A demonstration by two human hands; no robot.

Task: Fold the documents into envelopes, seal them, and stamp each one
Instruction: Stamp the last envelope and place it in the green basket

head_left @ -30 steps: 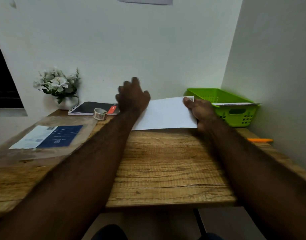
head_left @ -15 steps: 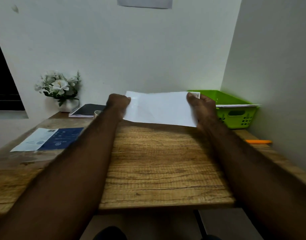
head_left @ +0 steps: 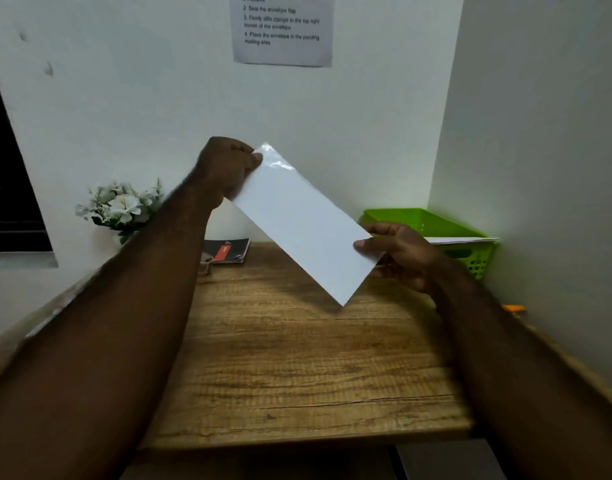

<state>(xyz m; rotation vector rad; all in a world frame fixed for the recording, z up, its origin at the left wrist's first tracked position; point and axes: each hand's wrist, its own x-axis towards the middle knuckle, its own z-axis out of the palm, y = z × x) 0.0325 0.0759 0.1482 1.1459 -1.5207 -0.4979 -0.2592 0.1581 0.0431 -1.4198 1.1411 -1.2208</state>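
Head view: white envelope (head_left: 302,221) held tilted in air above wooden desk (head_left: 297,358). Upper end pinched in left hand (head_left: 228,168), lower end pinched in right hand (head_left: 398,251). Green basket (head_left: 436,223) behind.

envelope (head_left: 302,221): white | basket (head_left: 446,230): lime green | desk (head_left: 297,368): brown woodgrain | flowers (head_left: 119,204): white

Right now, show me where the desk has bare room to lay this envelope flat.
The widest bare wood is the middle of the desk, below the envelope, from its front edge back toward the notebook. Crowded: the back left with notebook and flowers, and the right side by the green basket and orange pen.
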